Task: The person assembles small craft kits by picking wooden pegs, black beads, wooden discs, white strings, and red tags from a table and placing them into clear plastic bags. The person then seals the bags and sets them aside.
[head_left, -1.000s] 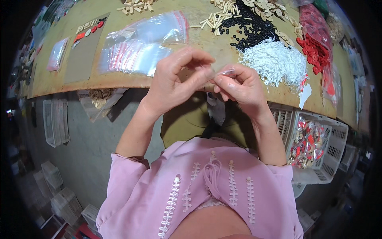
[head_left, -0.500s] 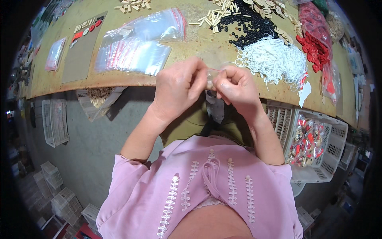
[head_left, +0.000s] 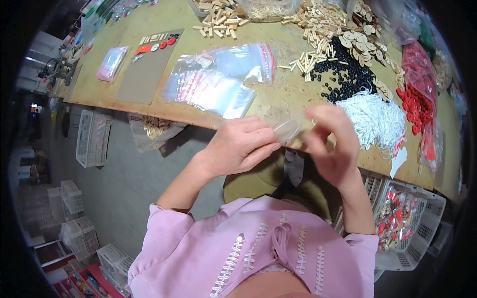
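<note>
Left hand [head_left: 237, 146] and right hand [head_left: 332, 144] meet at table [head_left: 278, 107] front edge, both pinching small clear bag [head_left: 289, 130] between them. Left fingers curled, thumb and fingertips closed on bag's left end. Right fingers bent, closed on its right end; hand blurred. Bag held just above table edge. Clear bags pile [head_left: 218, 82] behind left hand. White cords [head_left: 375, 119] just beyond right hand; black beads [head_left: 348, 74] farther back. Red pieces [head_left: 417, 102] at far right.
</note>
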`<move>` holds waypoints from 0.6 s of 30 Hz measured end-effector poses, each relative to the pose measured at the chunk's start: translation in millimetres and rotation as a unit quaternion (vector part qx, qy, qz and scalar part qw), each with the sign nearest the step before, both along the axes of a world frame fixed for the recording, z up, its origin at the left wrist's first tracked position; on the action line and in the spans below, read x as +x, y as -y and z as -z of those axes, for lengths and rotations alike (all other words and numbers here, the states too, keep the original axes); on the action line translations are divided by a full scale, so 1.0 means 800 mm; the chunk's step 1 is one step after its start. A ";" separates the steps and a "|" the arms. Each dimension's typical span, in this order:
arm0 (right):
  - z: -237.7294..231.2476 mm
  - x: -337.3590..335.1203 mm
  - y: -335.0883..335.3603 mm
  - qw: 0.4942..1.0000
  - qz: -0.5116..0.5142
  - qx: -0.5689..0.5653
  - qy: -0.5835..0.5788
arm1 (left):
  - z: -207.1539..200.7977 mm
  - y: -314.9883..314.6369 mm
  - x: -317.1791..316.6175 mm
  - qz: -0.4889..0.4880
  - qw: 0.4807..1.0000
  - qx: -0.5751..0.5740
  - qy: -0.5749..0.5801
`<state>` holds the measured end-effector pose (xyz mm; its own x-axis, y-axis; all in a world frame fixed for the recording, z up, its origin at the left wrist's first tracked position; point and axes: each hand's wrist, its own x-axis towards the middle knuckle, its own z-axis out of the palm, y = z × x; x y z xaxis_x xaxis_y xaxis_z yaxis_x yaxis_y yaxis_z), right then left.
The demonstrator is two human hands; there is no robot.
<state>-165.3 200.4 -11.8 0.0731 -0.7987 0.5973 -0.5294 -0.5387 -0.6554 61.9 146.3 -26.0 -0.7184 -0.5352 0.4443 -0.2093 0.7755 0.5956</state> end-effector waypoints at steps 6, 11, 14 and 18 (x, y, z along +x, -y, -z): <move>-0.022 -0.016 0.036 0.963 -0.183 0.093 -0.173 | -0.041 0.035 0.038 0.046 0.980 0.192 0.021; -0.025 -0.029 0.093 0.938 -0.305 0.150 -0.068 | -0.019 0.173 0.044 -0.158 0.986 0.029 0.050; -0.013 -0.021 0.125 0.942 -0.309 0.130 -0.031 | 0.006 0.266 0.049 -0.214 0.970 -0.016 0.110; 0.016 -0.039 0.141 0.951 -0.286 0.115 -0.006 | 0.046 0.327 0.059 -0.254 0.941 -0.106 0.199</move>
<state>-196.2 88.0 -24.7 0.5400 -0.7360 0.4082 -0.2015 -0.5840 -0.7864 108.9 -115.1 -63.1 -0.5266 -0.7836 0.3296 -0.7582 0.6083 0.2348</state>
